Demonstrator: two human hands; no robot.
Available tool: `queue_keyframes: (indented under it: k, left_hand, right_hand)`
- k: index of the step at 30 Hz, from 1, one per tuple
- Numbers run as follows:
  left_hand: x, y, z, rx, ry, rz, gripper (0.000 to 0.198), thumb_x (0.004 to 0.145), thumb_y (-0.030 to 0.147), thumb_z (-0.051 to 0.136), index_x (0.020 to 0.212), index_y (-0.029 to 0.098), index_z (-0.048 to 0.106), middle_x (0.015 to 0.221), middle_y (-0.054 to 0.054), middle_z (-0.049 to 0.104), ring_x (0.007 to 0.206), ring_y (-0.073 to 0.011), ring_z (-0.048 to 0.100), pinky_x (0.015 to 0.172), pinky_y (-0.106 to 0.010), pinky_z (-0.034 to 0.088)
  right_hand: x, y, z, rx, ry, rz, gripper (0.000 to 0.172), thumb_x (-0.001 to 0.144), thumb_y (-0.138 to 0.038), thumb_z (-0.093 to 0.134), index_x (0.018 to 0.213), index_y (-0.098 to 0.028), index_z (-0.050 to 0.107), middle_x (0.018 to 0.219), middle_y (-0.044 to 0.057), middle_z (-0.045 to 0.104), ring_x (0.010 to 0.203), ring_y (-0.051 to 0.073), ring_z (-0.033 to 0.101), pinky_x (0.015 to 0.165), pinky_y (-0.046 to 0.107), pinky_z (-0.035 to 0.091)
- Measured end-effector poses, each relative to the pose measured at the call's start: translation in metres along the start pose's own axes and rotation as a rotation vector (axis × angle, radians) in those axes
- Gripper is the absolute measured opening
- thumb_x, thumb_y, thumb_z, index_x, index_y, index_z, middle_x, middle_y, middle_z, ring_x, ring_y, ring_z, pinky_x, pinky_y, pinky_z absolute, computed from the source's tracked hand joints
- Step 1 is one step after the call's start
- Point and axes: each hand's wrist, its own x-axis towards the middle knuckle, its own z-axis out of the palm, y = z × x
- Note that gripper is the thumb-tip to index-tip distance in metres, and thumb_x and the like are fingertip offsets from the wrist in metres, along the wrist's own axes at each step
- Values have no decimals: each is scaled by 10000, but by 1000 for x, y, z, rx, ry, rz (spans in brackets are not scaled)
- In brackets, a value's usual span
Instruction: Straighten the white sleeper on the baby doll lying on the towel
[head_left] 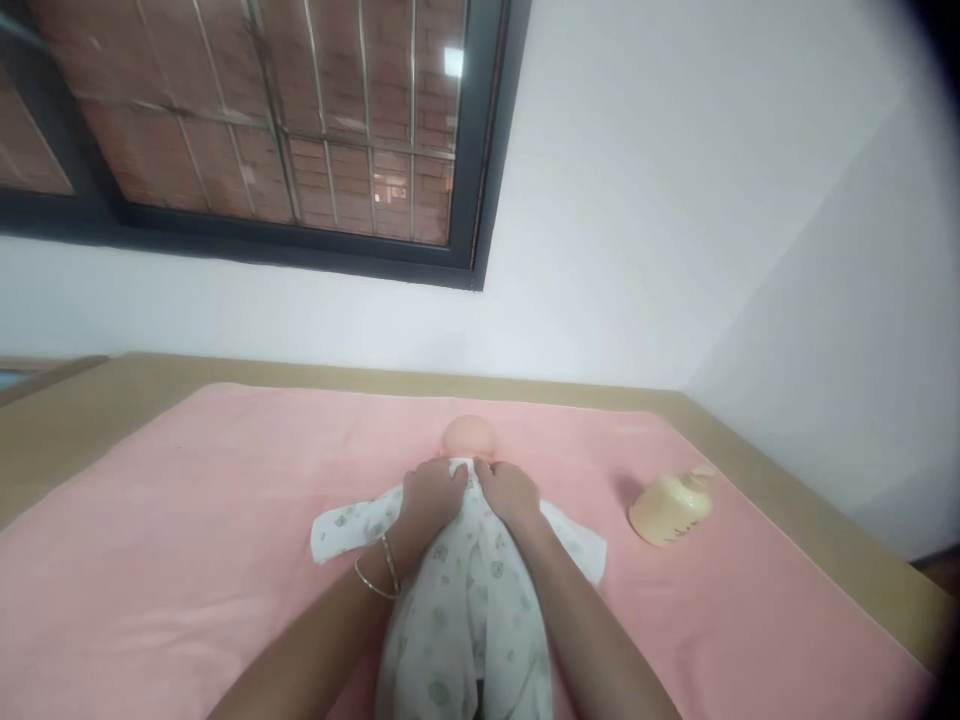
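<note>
A white baby garment (450, 600) with small green and grey prints lies over a baby doll, its sleeves spread to both sides. Beyond the collar shows the doll's bald head (470, 438); the doll's body is hidden under the cloth. My left hand (435, 492), with a thin bracelet at the wrist, is closed on the left side of the garment near the neckline. On the other side of the neckline my right hand (508, 492) also grips the cloth. The two hands are a small gap apart, just below the head.
A pink sheet (225, 480) covers most of the tan surface (120, 400) beneath. To the right, a yellowish baby bottle (670, 510) lies on its side. White walls (637, 200) rise behind, with a dark-framed, barred window (300, 120) at upper left.
</note>
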Motion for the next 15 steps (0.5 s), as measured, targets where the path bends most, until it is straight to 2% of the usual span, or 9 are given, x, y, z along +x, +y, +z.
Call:
queue_keyframes:
  k: [7, 15]
  left_hand:
    - [0, 1, -4, -46, -9, -58, 413, 895, 435, 306, 894, 174, 626, 951, -92, 676, 906, -238, 600, 806, -360, 391]
    - [-3, 0, -7, -40, 23, -51, 439, 890, 425, 293, 892, 160, 644, 940, -103, 680, 886, -245, 607, 773, -359, 394]
  right_hand:
    - [-1, -2, 1, 11, 16, -11, 668, 893, -594, 189, 939, -164, 698, 977, 154, 681, 929, 296, 627, 784, 381, 441]
    - [1, -2, 4, 15, 17, -19, 665, 902, -586, 179, 938, -161, 689, 983, 150, 680, 943, 286, 629, 797, 376, 445]
